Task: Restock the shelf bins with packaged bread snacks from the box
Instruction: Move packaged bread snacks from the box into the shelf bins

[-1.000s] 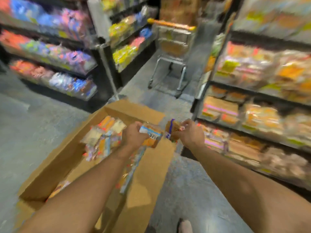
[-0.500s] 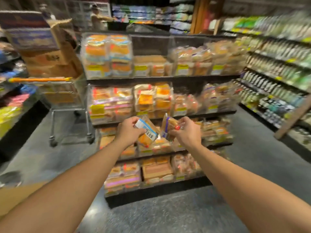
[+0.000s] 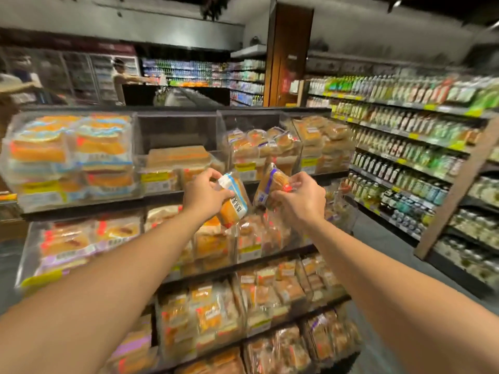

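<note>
Shop aisle, tiered clear shelf bins point(image 3: 178, 163) of bread ahead — left hand point(image 3: 205, 194) pinches a blue-banded snack pack point(image 3: 234, 202), right hand point(image 3: 299, 201) another pack point(image 3: 271, 184), both raised by their ends before the upper bins, likely for dropping in.

Bottle shelves point(image 3: 405, 147) motion-blurred, labels unreadable; both forearms cut off
</note>
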Available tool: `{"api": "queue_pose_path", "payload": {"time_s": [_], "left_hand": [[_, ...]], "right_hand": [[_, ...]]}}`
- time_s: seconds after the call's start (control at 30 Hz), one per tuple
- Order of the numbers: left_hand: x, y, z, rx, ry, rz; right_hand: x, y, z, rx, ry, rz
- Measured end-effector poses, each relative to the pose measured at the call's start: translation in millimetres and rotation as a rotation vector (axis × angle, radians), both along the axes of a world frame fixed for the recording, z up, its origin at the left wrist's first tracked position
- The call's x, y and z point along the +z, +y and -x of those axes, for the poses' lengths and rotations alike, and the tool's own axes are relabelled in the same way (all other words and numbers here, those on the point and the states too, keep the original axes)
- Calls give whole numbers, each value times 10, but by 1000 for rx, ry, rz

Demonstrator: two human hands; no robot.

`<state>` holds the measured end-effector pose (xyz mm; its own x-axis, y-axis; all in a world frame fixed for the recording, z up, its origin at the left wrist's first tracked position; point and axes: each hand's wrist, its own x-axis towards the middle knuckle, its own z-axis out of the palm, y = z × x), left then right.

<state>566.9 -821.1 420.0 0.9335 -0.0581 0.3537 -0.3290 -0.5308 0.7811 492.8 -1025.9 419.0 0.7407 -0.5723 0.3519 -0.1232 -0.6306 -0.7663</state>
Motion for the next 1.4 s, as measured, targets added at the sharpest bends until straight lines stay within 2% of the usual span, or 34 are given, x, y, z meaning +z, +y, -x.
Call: {"api": "queue_pose_path", "payload": {"time_s": [0.3,0.47,0.57,0.7,0.8,0.9,1.03,1.13,1.27,1.33,1.4], "left_hand": [[459,-628,-1360,9,-84,-25],[497,-743,-1815,100,-71,-30],[529,-715,-1979,174,-47,-10],[517,-643,-2197,239,-29,-15],[470,-561,-2297,251,13,5],[421,-477,-2315,225,36,9],[362,-416,-2310,205,28,8],[349,-426,-2289,200,36,-17],[331,-445,-2229,164,57,-30],[338,-453,-2184,148,72,-29],[335,-451,-2137,125,83,-15]], "right_hand": [[608,-489,-1455,-32,-58,-142],[835,-641,-2266,-21,-18,-500],[919,-671,-2677,67,35,-557],[776,-634,-3423,211,117,-644],[499,-647,-4226,201,127,-675],[767,-425,-3783,255,122,-704],[730,-417,-3946,302,132,-613],[778,-374,-3952,424,155,-619],[792,-331,-3861,468,127,-607],[774,-306,-3723,398,82,-487],[705,-268,-3514,294,13,-266]]}}
